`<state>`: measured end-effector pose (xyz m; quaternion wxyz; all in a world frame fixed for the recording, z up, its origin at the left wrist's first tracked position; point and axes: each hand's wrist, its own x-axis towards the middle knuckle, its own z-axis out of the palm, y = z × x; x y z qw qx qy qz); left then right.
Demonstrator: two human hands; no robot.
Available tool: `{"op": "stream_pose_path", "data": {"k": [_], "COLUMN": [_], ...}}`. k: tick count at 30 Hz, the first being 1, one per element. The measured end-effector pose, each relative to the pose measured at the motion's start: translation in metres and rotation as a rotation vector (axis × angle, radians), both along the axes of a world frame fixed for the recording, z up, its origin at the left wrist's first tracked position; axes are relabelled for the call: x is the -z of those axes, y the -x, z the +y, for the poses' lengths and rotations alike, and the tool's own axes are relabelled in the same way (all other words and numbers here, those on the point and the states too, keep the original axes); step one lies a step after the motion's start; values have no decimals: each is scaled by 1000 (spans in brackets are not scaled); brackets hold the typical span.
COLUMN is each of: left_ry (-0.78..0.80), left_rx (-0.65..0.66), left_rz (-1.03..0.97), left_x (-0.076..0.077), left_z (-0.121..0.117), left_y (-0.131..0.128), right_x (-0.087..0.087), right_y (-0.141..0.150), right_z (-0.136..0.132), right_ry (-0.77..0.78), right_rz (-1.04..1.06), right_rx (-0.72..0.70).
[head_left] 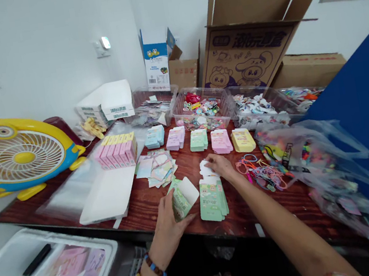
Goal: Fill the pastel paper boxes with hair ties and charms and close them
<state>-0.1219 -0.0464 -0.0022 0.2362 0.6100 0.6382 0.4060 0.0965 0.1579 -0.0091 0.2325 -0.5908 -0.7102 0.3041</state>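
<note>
In my left hand [169, 219] is a small green paper box [181, 200], tilted, its white top flap standing up. My right hand [219, 165] is closed at the edge of a white cut-out piece [205, 169], with fingertips on it; what it is I cannot make out. Just below that piece lies a stack of flat green boxes [210, 204]. To the left is a loose pile of pastel cards [157, 168]. Colourful hair ties [263, 172] lie right of my right wrist.
Flat box stacks in blue [154, 137], purple [175, 138], green [199, 140], pink [220, 141] and yellow [243, 140] form a row. Behind stand clear bins [226, 112] and a large carton [244, 49]. Left are an open white tray [108, 196] with pink boxes [117, 153] and a fan [22, 156].
</note>
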Motion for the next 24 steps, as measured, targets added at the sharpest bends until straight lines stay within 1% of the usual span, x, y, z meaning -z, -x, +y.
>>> {"op": "stream_pose_path", "data": {"k": [3, 6, 9, 12, 14, 17, 19, 21, 22, 23, 24], "left_ry": [-9, -46, -52, -48, -62, -76, -78, -75, -72, -67, -60], "left_rx": [17, 3, 19, 52, 72, 127, 173, 197, 205, 211, 216], "left_rz": [47, 147, 233, 281, 295, 282, 260, 222, 196, 167, 135], "left_x": [1, 1, -3, -9, -13, -17, -16, -12, -10, -7, -4], "left_z": [4, 9, 14, 17, 16, 13, 12, 11, 10, 9, 9], "left_y": [-4, -8, -15, -28, -38, -51, -57, -60, -62, -62, -63], "right_x": [-1, -14, -35, -55, -63, -62, -57, -52, -50, -48, -47], "right_y": [-5, -12, -19, -22, -20, -13, -10, -17, -25, -37, -52], "right_z": [-1, -11, -38, -76, -99, -123, -130, -129, -126, -120, -113], "right_ry": [26, 28, 26, -12, -78, -117, -85, -71, -77, -90, -103], "right_rz": [200, 411, 585, 695, 656, 529, 493, 493, 491, 462, 405], "right_rx": [69, 119, 108, 3, -71, -138, -225, -290, -283, -230, -142]}}
